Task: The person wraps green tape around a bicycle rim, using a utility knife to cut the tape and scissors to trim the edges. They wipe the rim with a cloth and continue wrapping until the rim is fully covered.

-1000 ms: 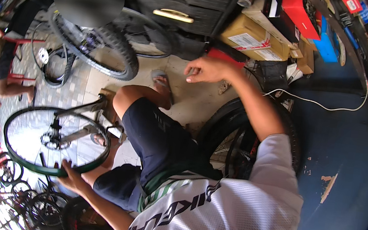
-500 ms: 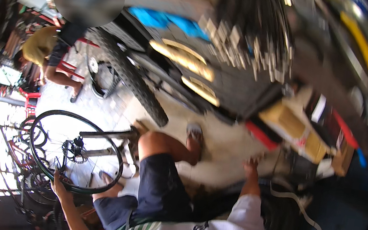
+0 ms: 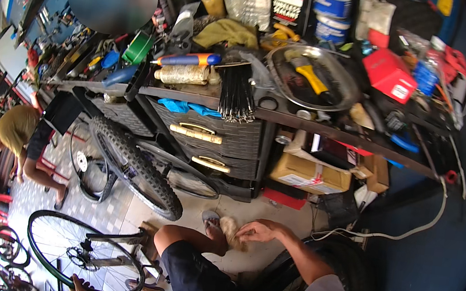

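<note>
A bicycle wheel (image 3: 142,274) with a black tyre, thin spokes and a disc rotor is held at its hub between the two arms of a metal stand (image 3: 114,260). My left hand (image 3: 80,288) is closed round the wheel's near lower edge, its fingers partly hidden. Over the floor beyond my knee, my right hand (image 3: 257,230) has its fingers bent together at the edge of a pale, fluffy rag (image 3: 230,232). The rag hangs from the fingertips, close to my sandalled foot (image 3: 211,219).
A workbench (image 3: 328,127) crowded with bottles, a metal tray (image 3: 271,71) and tools runs across the far side. Cardboard boxes (image 3: 311,175) sit beneath it. A bicycle with a knobby tyre (image 3: 142,178) leans before the drawers. Another person (image 3: 17,125) bends over at far left.
My right hand has moved left and its spread fingers have closed on the rag. My left hand stays on the wheel. The view has tilted up, bringing the bench top into sight.
</note>
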The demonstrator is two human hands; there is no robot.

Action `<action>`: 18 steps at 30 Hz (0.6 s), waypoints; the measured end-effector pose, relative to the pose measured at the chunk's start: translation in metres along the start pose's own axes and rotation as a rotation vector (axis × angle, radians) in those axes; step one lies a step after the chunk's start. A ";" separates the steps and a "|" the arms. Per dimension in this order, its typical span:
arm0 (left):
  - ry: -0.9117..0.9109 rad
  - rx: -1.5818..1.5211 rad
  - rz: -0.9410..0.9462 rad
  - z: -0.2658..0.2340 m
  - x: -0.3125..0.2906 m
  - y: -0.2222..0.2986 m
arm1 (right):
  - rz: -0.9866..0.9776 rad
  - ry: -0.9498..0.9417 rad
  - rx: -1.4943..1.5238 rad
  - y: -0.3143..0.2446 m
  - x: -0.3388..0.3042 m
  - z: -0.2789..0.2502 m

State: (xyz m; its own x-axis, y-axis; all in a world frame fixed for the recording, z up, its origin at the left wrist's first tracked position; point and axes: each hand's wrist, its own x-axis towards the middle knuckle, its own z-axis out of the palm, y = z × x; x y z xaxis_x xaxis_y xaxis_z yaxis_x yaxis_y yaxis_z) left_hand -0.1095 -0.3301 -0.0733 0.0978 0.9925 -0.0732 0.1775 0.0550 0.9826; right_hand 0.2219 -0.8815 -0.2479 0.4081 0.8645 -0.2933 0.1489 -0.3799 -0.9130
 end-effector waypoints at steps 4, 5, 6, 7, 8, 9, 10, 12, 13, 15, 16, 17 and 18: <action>-0.078 0.004 -0.010 0.003 0.027 -0.009 | -0.495 0.046 -0.028 -0.222 -0.113 -0.097; -0.073 0.065 0.004 0.009 0.015 0.006 | -0.620 0.294 -0.120 -0.247 -0.140 -0.114; -0.106 0.040 0.088 0.011 0.024 0.003 | -0.709 0.582 -0.003 -0.262 -0.165 -0.135; -0.151 0.010 0.176 0.023 0.036 -0.004 | -0.477 0.916 0.021 -0.283 -0.203 -0.159; -0.164 -0.029 0.170 0.021 0.037 -0.004 | -0.482 1.358 -0.179 -0.330 -0.204 -0.171; -0.174 -0.075 0.162 0.020 0.036 -0.005 | -0.374 1.535 -0.512 -0.355 -0.225 -0.205; -0.223 -0.137 0.209 0.019 0.042 -0.013 | -0.459 1.602 -0.222 -0.361 -0.236 -0.247; -0.290 -0.220 0.240 0.020 0.044 -0.030 | -0.306 1.761 -0.246 -0.370 -0.241 -0.292; -0.314 -0.252 0.230 0.029 0.035 -0.032 | -0.086 1.763 -0.319 -0.361 -0.263 -0.317; -0.355 -0.275 0.259 0.041 0.016 -0.030 | 0.023 1.848 -0.775 -0.353 -0.269 -0.337; -0.337 -0.272 0.283 0.033 0.019 -0.034 | -0.064 1.755 -0.721 -0.357 -0.234 -0.331; -0.341 -0.273 0.307 0.031 0.019 -0.031 | -0.133 1.677 -0.676 -0.358 -0.212 -0.323; -0.340 -0.254 0.355 0.030 0.017 -0.029 | -0.180 1.605 -0.718 -0.366 -0.180 -0.320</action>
State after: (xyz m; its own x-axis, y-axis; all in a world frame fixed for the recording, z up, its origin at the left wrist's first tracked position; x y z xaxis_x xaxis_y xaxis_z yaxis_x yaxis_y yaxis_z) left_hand -0.0836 -0.3178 -0.1080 0.4264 0.8662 0.2606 -0.1618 -0.2104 0.9641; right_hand 0.3819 -1.0035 0.2293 0.6779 -0.0693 0.7318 0.4370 -0.7625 -0.4770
